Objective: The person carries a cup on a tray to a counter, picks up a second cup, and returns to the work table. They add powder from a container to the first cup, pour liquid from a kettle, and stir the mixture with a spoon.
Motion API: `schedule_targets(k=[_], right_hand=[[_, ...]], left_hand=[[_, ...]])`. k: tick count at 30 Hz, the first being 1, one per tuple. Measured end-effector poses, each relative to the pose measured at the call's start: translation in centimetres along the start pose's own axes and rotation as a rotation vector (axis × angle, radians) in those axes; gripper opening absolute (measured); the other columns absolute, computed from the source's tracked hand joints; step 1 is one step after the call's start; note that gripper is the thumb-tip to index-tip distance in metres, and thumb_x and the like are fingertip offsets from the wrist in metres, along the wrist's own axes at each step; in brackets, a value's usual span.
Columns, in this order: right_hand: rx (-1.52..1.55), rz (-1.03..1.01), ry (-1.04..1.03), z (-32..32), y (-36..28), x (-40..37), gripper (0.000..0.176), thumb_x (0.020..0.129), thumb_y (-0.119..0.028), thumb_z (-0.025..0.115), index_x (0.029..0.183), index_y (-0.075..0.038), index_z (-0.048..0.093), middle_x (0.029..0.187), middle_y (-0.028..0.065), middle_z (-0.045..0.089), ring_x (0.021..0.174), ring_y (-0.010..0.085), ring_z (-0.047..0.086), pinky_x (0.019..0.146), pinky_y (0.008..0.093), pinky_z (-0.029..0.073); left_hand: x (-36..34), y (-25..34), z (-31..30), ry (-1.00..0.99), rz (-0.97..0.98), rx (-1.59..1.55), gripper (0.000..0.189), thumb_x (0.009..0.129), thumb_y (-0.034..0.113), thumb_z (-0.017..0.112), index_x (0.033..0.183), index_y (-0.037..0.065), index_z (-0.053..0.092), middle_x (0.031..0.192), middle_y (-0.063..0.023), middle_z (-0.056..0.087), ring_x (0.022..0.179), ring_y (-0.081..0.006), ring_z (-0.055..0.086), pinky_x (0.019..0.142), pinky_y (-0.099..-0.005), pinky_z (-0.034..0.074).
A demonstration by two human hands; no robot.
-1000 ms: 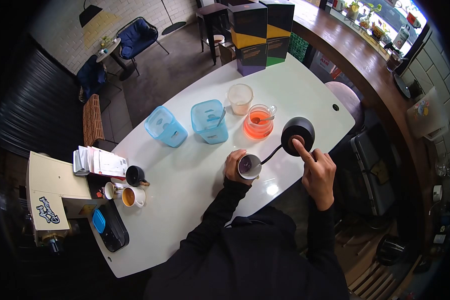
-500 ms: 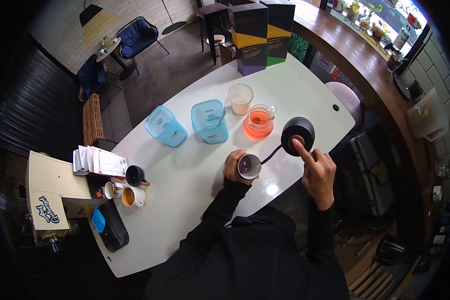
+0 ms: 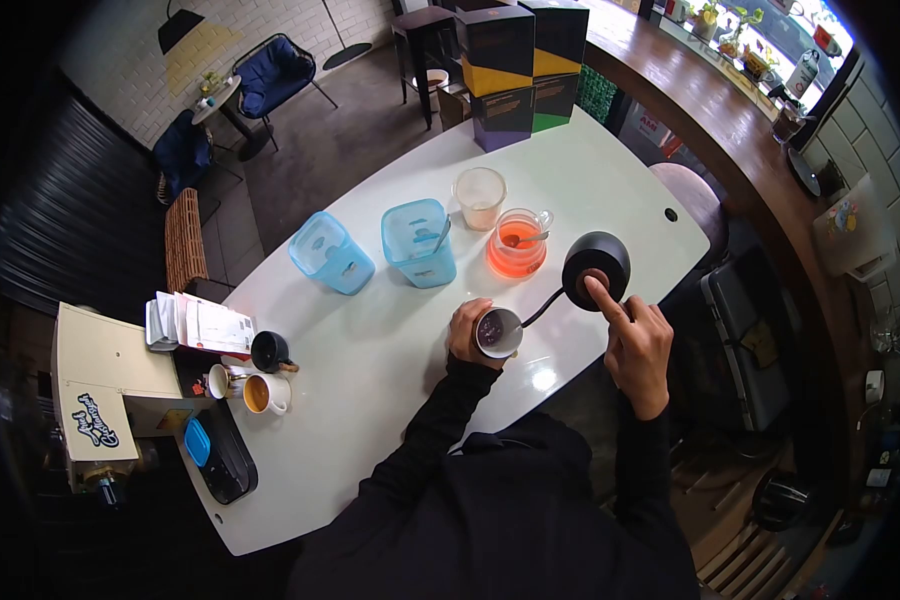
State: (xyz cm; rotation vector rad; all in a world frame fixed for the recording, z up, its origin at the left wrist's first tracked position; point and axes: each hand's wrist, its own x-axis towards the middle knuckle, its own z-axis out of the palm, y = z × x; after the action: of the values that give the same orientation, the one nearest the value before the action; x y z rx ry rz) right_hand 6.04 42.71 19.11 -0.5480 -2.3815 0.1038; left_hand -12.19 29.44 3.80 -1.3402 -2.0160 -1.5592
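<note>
My left hand is wrapped round a cup with a pale inside and dark purplish contents. In my right hand is a black gooseneck kettle; the index finger rests on its brown lid knob, and the handle is hidden under the hand. The kettle's thin spout reaches to the cup's rim. Beyond the cup stands a glass jug of red-orange liquid with a spoon in it. Beside it are a clear cup and two light-blue plastic containers, the nearer one with a spoon inside.
On the left of the white table stand a black cup, a white mug of brown drink and a black tray with a blue lid. Stacked dark boxes occupy the far end. A wooden counter runs along the right.
The surface of the cup's contents looks slightly more bubbly or speckled. Both hands, the cup and the kettle stay almost in place.
</note>
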Motion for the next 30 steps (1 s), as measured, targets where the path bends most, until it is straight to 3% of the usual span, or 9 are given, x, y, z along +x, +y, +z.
schedule_targets(k=[11, 14, 16, 19, 26, 28, 30], right_hand=[[0.004, -0.002, -0.004, 0.1, -0.1, 0.0, 0.074, 0.069, 0.008, 0.057, 0.132, -0.031, 0.058, 0.065, 0.0074, 0.046, 0.055, 0.0236, 0.048, 0.055, 0.0348, 0.041], [0.018, 0.006, -0.021, 0.4, -0.2, 0.0, 0.075, 0.068, 0.008, 0.057, 0.133, -0.031, 0.058, 0.065, 0.0074, 0.046, 0.055, 0.0238, 0.048, 0.055, 0.0349, 0.041], [0.044, 0.009, -0.031, 0.5, -0.3, -0.1, 0.076, 0.068, 0.008, 0.058, 0.133, -0.031, 0.057, 0.066, 0.0076, 0.046, 0.055, 0.0239, 0.048, 0.055, 0.0349, 0.041], [0.057, 0.028, -0.036, 0.9, -0.5, 0.0, 0.078, 0.067, 0.009, 0.058, 0.135, -0.031, 0.055, 0.066, 0.0078, 0.047, 0.055, 0.0241, 0.048, 0.055, 0.0351, 0.041], [0.07, 0.068, -0.057, 1.8, -0.9, 0.1, 0.082, 0.067, 0.01, 0.06, 0.138, -0.03, 0.051, 0.064, 0.0086, 0.046, 0.054, 0.0262, 0.048, 0.054, 0.0376, 0.041], [0.207, 0.225, -0.108, 2.2, -0.9, -0.2, 0.082, 0.069, 0.012, 0.058, 0.139, -0.029, 0.05, 0.067, 0.0111, 0.053, 0.056, 0.0293, 0.052, 0.057, 0.0379, 0.044], [0.316, 0.25, -0.089, 2.9, -0.5, -0.4, 0.084, 0.071, 0.013, 0.057, 0.143, -0.027, 0.044, 0.07, 0.0134, 0.056, 0.059, 0.0303, 0.055, 0.059, 0.0377, 0.046]], left_hand=[[0.0, -0.1, 0.0, -0.012, -0.001, 0.039, 0.066, 0.056, 0.012, 0.084, 0.114, 0.006, 0.053, 0.11, -0.0139, 0.061, 0.099, -0.0317, 0.062, 0.085, -0.0388, 0.051], [-0.3, -0.1, 0.0, -0.023, -0.07, 0.018, 0.066, 0.057, 0.01, 0.084, 0.115, 0.006, 0.053, 0.105, -0.0115, 0.063, 0.094, -0.0248, 0.064, 0.082, -0.0347, 0.053], [-0.8, -0.4, 0.3, -0.102, -0.323, -0.199, 0.066, 0.059, 0.008, 0.085, 0.116, 0.005, 0.052, 0.098, -0.0082, 0.064, 0.088, -0.0173, 0.065, 0.079, -0.03, 0.053], [-0.2, 0.6, 0.0, -0.113, -0.313, -0.213, 0.065, 0.061, 0.008, 0.085, 0.117, 0.004, 0.051, 0.093, -0.0058, 0.064, 0.083, -0.0135, 0.064, 0.077, -0.0276, 0.053], [0.5, 1.3, -0.2, -0.131, -0.298, -0.262, 0.066, 0.061, 0.01, 0.086, 0.116, 0.001, 0.05, 0.099, -0.008, 0.063, 0.088, -0.0157, 0.063, 0.081, -0.0294, 0.052], [0.5, 1.3, -0.3, -0.186, -0.373, -0.341, 0.068, 0.061, 0.012, 0.086, 0.117, 0.001, 0.049, 0.101, -0.0086, 0.062, 0.091, -0.0167, 0.063, 0.083, -0.03, 0.051], [0.5, 1.2, -0.3, -0.184, -0.369, -0.343, 0.068, 0.059, 0.016, 0.087, 0.115, 0.002, 0.05, 0.099, -0.0081, 0.063, 0.088, -0.0177, 0.064, 0.081, -0.0304, 0.052]])
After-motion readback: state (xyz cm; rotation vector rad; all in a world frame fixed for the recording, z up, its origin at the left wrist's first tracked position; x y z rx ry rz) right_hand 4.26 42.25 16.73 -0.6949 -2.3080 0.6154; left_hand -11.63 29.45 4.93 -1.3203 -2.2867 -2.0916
